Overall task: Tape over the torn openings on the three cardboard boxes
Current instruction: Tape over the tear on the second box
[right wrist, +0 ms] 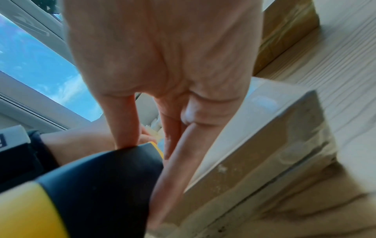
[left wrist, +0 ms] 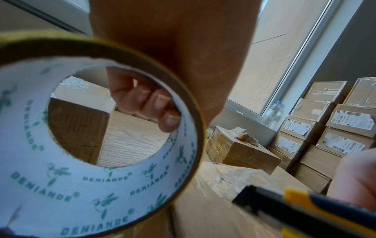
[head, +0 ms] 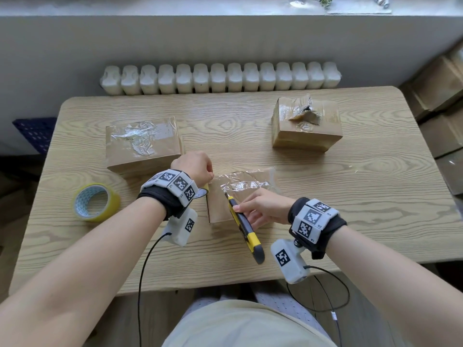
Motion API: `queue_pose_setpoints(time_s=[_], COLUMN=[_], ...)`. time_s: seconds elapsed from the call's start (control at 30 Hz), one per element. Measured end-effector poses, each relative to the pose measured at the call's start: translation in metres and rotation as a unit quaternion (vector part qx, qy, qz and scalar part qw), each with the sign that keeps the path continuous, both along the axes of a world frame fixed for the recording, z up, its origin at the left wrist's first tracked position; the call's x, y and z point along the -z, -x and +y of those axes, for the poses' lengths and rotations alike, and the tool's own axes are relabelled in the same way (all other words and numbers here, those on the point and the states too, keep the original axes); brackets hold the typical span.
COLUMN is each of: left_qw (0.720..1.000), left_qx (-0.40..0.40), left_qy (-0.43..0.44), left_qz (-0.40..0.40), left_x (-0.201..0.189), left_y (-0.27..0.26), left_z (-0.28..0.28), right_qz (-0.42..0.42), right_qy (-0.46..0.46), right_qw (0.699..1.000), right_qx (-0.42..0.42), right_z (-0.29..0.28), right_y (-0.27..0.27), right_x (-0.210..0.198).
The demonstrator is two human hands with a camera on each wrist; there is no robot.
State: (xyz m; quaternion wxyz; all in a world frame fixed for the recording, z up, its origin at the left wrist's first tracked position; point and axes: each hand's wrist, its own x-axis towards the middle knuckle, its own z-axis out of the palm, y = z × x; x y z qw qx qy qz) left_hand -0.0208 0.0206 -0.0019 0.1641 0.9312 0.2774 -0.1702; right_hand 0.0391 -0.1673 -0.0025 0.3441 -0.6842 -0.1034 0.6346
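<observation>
Three cardboard boxes stand on the wooden table (head: pixel 250 251). The left box (head: pixel 142 146) has wrinkled clear tape on top. The far right box (head: pixel 307 123) shows a torn opening, also seen on this torn box (left wrist: pixel 240 149) in the left wrist view. Clear tape runs across the near middle box (head: pixel 240 194). My left hand (head: pixel 208 175) grips a tape roll (left wrist: pixel 61 193) at that box's left edge, fingers (left wrist: pixel 154 103) curled through its core. My right hand (head: pixel 240 209) grips a yellow and black utility knife (head: pixel 244 221), tip at the tape near the roll.
A second yellow tape roll (head: pixel 96 202) lies flat at the table's left. A white radiator (head: pixel 220 78) runs behind the table. Stacked cardboard boxes (head: pixel 441 101) fill the floor to the right, and a blue crate (head: pixel 35 132) sits to the left.
</observation>
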Motion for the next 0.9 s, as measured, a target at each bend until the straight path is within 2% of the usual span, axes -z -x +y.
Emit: queue_pose_setpoints(time_s=[0.07, 0.13, 0.27, 0.33, 0.4, 0.47, 0.57, 0.67, 0.9], left_qw=[1.0, 1.0, 0.999, 0.999, 0.999, 0.999, 0.996, 0.991, 0.98], left_qx=[0.0, 0.0, -0.004, -0.004, -0.008, -0.017, -0.039, -0.072, -0.102], left_qy=[0.008, 0.015, 0.033, 0.03, 0.026, 0.03, 0.046, 0.061, 0.098], left_qz=[-0.003, -0.013, -0.027, -0.031, -0.038, -0.042, -0.063, -0.096, -0.142], left_x=[0.001, 0.002, 0.004, 0.007, 0.009, 0.01, 0.013, 0.016, 0.016], left_y=[-0.001, -0.004, -0.009, -0.008, -0.007, -0.005, -0.002, 0.004, 0.018], left_z=[-0.001, -0.005, -0.013, -0.013, -0.012, -0.01, -0.007, -0.003, 0.001], right_qz=[-0.022, -0.074, -0.249, -0.355, -0.421, -0.433, -0.435, -0.451, -0.478], right_qy=[-0.017, -0.029, -0.005, 0.06, 0.153, 0.215, 0.252, 0.264, 0.249], right_qw=[1.0, 0.995, 0.958, 0.925, 0.892, 0.875, 0.863, 0.847, 0.827], right_qx=[0.011, 0.061, 0.144, 0.119, 0.065, 0.022, -0.036, -0.1, -0.16], right_z=[-0.013, -0.028, -0.059, -0.073, -0.085, -0.091, -0.093, -0.087, -0.081], right_y=[-0.009, -0.022, -0.059, -0.076, -0.084, -0.086, -0.079, -0.07, -0.059], right_x=[-0.006, -0.011, 0.003, 0.018, 0.031, 0.046, 0.067, 0.079, 0.092])
